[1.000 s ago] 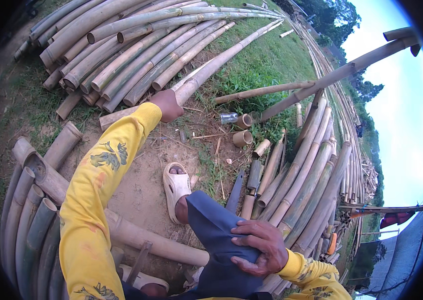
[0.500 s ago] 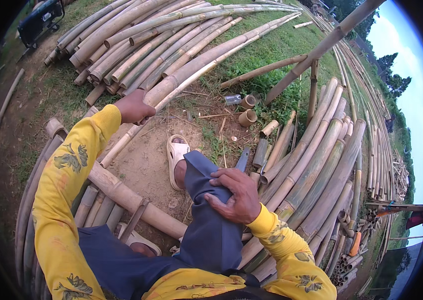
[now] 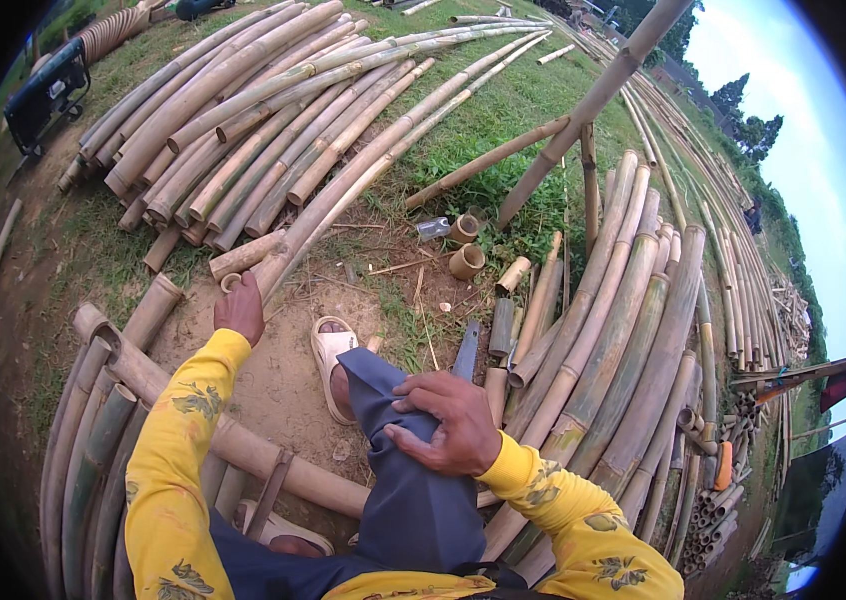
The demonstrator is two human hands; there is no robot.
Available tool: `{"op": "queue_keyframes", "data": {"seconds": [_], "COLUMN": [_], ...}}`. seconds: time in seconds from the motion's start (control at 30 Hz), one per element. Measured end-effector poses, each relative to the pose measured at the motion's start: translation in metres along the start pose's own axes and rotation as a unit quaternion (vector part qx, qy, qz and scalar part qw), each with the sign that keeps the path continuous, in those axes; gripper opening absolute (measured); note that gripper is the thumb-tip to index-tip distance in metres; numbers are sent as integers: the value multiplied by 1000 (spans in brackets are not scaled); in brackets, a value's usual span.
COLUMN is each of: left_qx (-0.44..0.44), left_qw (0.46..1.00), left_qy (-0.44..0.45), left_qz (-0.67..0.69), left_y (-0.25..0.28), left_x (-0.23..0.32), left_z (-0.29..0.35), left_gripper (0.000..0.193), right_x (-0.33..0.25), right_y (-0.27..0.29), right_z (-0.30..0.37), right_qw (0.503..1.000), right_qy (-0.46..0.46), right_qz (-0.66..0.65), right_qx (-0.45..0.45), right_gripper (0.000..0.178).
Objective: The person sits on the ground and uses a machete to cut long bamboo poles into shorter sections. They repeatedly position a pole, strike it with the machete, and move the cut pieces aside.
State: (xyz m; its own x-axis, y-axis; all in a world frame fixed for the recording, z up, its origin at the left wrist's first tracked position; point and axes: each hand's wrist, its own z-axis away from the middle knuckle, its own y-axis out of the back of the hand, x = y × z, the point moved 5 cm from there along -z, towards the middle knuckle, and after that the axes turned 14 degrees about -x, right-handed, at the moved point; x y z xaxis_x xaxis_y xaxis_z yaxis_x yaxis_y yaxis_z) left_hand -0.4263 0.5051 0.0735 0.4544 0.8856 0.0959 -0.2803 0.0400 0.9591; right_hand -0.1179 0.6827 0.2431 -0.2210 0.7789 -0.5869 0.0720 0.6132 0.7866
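Observation:
My left hand point(image 3: 240, 310) is closed at the near end of a long bamboo pole; a pale ring-like cut end point(image 3: 231, 283) shows at the fingertips. The pale pole point(image 3: 343, 208) runs away from it toward the far grass, beside another long pole. A short thick bamboo piece point(image 3: 246, 256) lies just beyond the hand. My right hand point(image 3: 448, 425) rests on my raised knee point(image 3: 383, 400) in dark blue trousers, fingers loosely apart and holding nothing. Behind that knee a flat grey metal blade point(image 3: 466, 350) stands up; its lower part is hidden.
A bamboo crossbar point(image 3: 273, 460) lies before me, with a dark flat strip point(image 3: 270, 497) against it. Bamboo stacks lie at far left point(image 3: 243, 120) and right point(image 3: 603, 340). A leaning post point(image 3: 593, 110), cut bamboo cups point(image 3: 466, 262) and an orange-handled item point(image 3: 724, 465) stand around.
My left hand has moved left and nearer to me along the poles. The view has shifted slightly. My right hand stays on the knee.

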Motion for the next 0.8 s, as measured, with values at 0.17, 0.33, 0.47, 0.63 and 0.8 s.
{"op": "queue_keyframes", "data": {"seconds": [0.17, 0.33, 0.47, 0.63, 0.8], "left_qx": [5, 21, -92, -270, -435], "left_qw": [999, 998, 993, 928, 611], "left_qy": [-29, -21, -1, -55, -42], "left_qz": [30, 53, 78, 251, 660], "left_y": [-44, -46, -33, -2, -106], "left_x": [79, 87, 60, 23, 19], "left_z": [54, 53, 36, -2, -37], "left_gripper": [31, 27, 48, 99, 32], "right_x": [-21, -43, -52, -47, -35], "right_y": [-12, -25, -32, -30, -21], "right_z": [-20, -29, -27, -24, -19], "right_qw": [997, 994, 993, 995, 998], "right_qy": [-25, -5, 13, -3, -14], "right_qz": [40, 96, 115, 98, 67], "right_qx": [-63, -59, -38, -29, -8], "right_gripper": [29, 32, 33, 33, 29]}}
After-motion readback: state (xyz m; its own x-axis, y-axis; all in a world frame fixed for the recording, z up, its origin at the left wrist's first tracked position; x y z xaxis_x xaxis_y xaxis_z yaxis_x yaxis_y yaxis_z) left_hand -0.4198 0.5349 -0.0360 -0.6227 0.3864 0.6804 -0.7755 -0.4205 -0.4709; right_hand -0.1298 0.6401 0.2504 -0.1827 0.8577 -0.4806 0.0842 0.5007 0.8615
